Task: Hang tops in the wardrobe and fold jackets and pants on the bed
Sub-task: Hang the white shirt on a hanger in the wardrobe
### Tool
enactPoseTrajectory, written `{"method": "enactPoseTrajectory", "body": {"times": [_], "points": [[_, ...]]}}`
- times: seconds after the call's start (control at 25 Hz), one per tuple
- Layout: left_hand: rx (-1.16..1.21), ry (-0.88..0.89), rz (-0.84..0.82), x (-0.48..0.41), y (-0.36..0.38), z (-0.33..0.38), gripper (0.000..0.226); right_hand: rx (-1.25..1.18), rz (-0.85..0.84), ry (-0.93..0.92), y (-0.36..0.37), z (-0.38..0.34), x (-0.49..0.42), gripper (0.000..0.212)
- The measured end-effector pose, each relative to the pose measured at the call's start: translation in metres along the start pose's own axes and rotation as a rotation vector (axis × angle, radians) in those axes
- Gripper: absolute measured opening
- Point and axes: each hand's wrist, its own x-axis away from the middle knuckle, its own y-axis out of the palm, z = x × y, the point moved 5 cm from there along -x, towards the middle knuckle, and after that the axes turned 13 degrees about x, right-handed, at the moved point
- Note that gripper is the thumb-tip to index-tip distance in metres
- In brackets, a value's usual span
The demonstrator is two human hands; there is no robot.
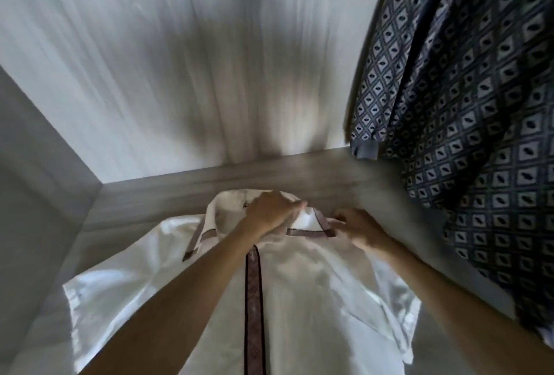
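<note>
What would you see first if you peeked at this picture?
A shiny white shirt fills the bottom middle, with a dark strip down its front, and the left hand and right hand hold its collar. On the right hangs a dark blue patterned shirt, inside a pale wardrobe.

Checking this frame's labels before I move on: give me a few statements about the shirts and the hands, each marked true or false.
1. Both hands are at the collar of the white shirt. True: the left hand and the right hand both grip it.
2. A dark patterned strip runs down the white shirt's front. True.
3. The patterned shirt hangs left of the hands. False: it hangs on the right.
4. The right hand holds the patterned shirt's cuff. False: its fingers are on the white shirt's collar.
</note>
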Motion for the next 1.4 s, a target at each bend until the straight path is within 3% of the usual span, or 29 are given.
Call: {"method": "enactPoseTrajectory", "body": {"times": [0.08,0.16,0.2,0.28,0.32,0.4,0.48,0.52,0.6,0.68,0.76,0.88,0.96,1.04,1.08,1.16,1.24,1.32,1.4], "points": [[0.079,-0.050,-0.044,-0.014,0.022,-0.003,0.045,-0.035,0.124,-0.083,-0.008,0.000,0.002,0.055],[0.432,-0.088,-0.046,-0.016,0.022,-0.011,0.025,0.017,0.323,-0.130,-0.023,0.009,0.011,0.042],[0.633,-0.088,-0.032,-0.013,0.016,-0.014,0.018,0.155,0.405,-0.121,-0.031,0.012,0.015,0.033],[0.886,-0.092,-0.045,-0.005,0.004,-0.013,0.009,0.300,0.391,-0.071,-0.036,0.017,0.014,0.009],[0.916,-0.102,-0.024,-0.002,-0.001,-0.014,0.009,0.211,0.380,-0.070,-0.037,0.010,0.008,0.013],[0.971,-0.120,-0.049,0.003,-0.006,-0.010,0.010,-0.250,0.285,0.012,-0.036,-0.007,-0.014,0.014],[0.985,-0.129,-0.131,0.005,-0.005,-0.006,0.015,-0.687,0.015,0.162,-0.024,-0.029,-0.033,0.011],[0.984,-0.142,-0.148,0.006,-0.005,-0.003,0.016,-0.810,-0.113,0.200,-0.014,-0.038,-0.038,0.015],[1.044,-0.151,-0.128,0.010,-0.008,0.003,0.014,-0.888,-0.217,0.178,-0.005,-0.049,-0.038,0.009],[1.004,-0.105,-0.063,0.003,-0.015,0.000,0.031,-0.888,-0.227,0.130,-0.002,-0.054,-0.035,0.015],[0.806,-0.017,-0.118,-0.005,-0.019,-0.002,0.047,-0.823,-0.219,0.172,-0.002,-0.050,-0.029,0.014],[0.562,0.134,-0.195,-0.012,-0.027,-0.006,0.029,-0.586,0.031,0.172,-0.017,-0.034,-0.034,0.025],[0.543,0.189,-0.241,-0.010,-0.033,0.000,0.028,-0.505,0.103,-0.042,-0.026,-0.040,-0.035,0.028],[0.559,0.213,-0.276,-0.008,-0.037,0.005,0.032,-0.480,-0.073,-0.310,-0.020,-0.057,-0.031,0.049],[0.569,0.216,-0.257,-0.007,-0.039,0.008,0.034,-0.544,-0.184,-0.360,-0.014,-0.063,-0.029,0.049],[0.613,0.188,-0.233,-0.008,-0.039,0.009,0.043,-0.652,-0.235,-0.320,-0.012,-0.065,-0.026,0.027],[0.665,0.193,-0.195,-0.007,-0.043,0.008,0.047,-0.617,-0.089,-0.218,-0.014,-0.054,-0.034,0.012],[0.537,0.243,-0.052,-0.014,-0.063,-0.008,0.037,-0.456,0.064,-0.068,-0.023,-0.038,-0.046,0.016],[0.399,0.217,0.088,-0.020,-0.093,-0.040,0.030,-0.626,0.016,0.031,-0.024,-0.038,-0.055,0.023]]}}
